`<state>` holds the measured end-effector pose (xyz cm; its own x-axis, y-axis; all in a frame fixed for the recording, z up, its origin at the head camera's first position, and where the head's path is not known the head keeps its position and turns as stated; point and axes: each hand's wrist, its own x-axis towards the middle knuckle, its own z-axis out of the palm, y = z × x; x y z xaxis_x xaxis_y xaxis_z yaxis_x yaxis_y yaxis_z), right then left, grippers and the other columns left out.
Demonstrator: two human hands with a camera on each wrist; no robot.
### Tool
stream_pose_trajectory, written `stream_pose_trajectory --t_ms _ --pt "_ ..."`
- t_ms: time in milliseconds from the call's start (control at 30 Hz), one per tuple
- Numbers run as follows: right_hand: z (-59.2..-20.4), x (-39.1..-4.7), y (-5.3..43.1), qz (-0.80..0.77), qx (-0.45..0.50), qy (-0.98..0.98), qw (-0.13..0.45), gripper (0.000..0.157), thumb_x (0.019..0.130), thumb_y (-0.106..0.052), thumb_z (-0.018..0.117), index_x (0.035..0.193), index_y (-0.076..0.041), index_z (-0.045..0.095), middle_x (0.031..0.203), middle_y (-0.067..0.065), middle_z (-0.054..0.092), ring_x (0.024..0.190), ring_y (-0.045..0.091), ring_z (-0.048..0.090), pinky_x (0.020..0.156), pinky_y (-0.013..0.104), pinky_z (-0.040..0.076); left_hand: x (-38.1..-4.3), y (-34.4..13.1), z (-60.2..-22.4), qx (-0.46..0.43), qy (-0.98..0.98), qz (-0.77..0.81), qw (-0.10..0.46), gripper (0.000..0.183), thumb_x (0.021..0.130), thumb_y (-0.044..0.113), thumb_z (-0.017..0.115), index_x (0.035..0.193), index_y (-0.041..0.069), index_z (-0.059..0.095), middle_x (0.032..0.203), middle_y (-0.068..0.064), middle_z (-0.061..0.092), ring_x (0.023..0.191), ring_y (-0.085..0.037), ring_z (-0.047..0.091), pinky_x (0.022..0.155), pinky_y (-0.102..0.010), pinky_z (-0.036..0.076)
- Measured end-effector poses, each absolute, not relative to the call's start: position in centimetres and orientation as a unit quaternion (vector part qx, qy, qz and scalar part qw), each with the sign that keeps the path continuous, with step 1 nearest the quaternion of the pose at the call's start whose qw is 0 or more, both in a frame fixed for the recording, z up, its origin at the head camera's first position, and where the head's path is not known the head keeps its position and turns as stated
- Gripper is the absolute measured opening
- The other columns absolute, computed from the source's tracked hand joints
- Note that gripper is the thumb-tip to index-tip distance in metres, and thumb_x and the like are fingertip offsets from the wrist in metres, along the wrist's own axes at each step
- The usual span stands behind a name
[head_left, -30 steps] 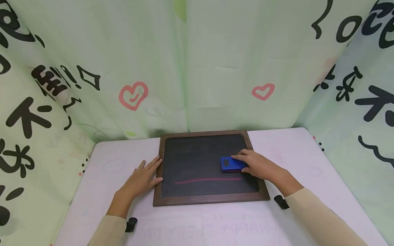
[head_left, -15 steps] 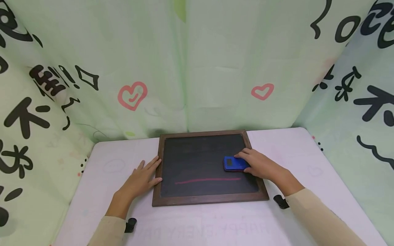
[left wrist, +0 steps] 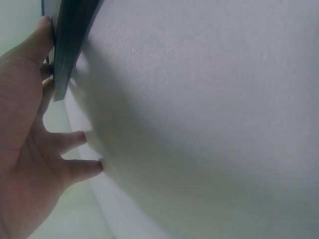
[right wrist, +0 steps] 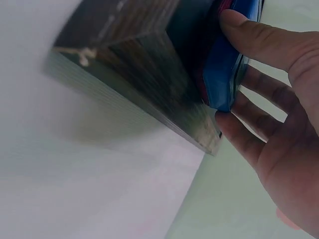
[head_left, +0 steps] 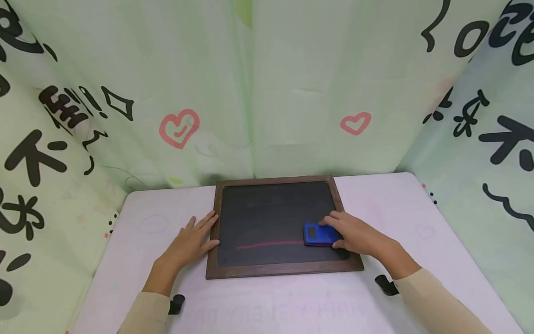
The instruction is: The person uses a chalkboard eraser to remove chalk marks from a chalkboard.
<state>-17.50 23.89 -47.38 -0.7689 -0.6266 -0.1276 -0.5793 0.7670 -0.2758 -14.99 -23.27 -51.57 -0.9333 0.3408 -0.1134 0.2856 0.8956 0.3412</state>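
Observation:
A blackboard (head_left: pixel 275 208) in a brown wooden frame lies on the table, with a pink chalk line (head_left: pixel 267 244) across its lower part. My right hand (head_left: pixel 359 234) grips a blue board eraser (head_left: pixel 319 234) by its right end, thumb on one side and fingers on the other. The eraser sits on the board over the right end of the line. In the right wrist view the eraser (right wrist: pixel 219 77) is pinched above the frame's edge. My left hand (head_left: pixel 187 246) is spread, its thumb and fingertips touching the frame's left side; two fingers reach the table in the left wrist view.
The white table (head_left: pixel 267 301) extends around the board, with faint printing near the front. A pale green curtain (head_left: pixel 292 93) with black lettering and pink hearts hangs behind and at both sides. The board's far edge lies close to it.
My right hand has slid the eraser slightly right, then toward me, onto the pink line. The line's right end is now covered. My left hand stays on the frame.

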Motion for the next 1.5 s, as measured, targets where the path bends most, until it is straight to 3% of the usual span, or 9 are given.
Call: stream_pose_trajectory --t_ms 633,1500 --pt "-46.7 -15.6 24.1 -0.136 -0.322 0.923 0.158 0.054 0.078 -0.021 0.092 0.123 -0.022 0.064 0.114 -0.008 0.062 0.110 0.019 0.060 0.092 0.044 0.056 -15.0 -23.4 -51.7 0.167 0.969 0.162 0.080 0.074 0.103 0.043 0.062 0.164 0.016 0.031 0.172 -0.005 0.025 0.147 -0.062 0.028 0.105 -0.082 0.032" --pt "-46.8 -16.7 19.2 -0.087 -0.359 0.919 0.135 0.054 0.082 -0.027 0.089 0.128 -0.017 0.064 0.117 -0.001 0.062 0.107 0.019 0.061 0.092 0.041 0.056 -15.1 -23.4 -51.5 0.171 0.970 0.156 0.077 0.072 0.103 0.042 0.062 0.163 0.016 0.033 0.172 -0.006 0.027 0.146 -0.062 0.028 0.104 -0.083 0.032"
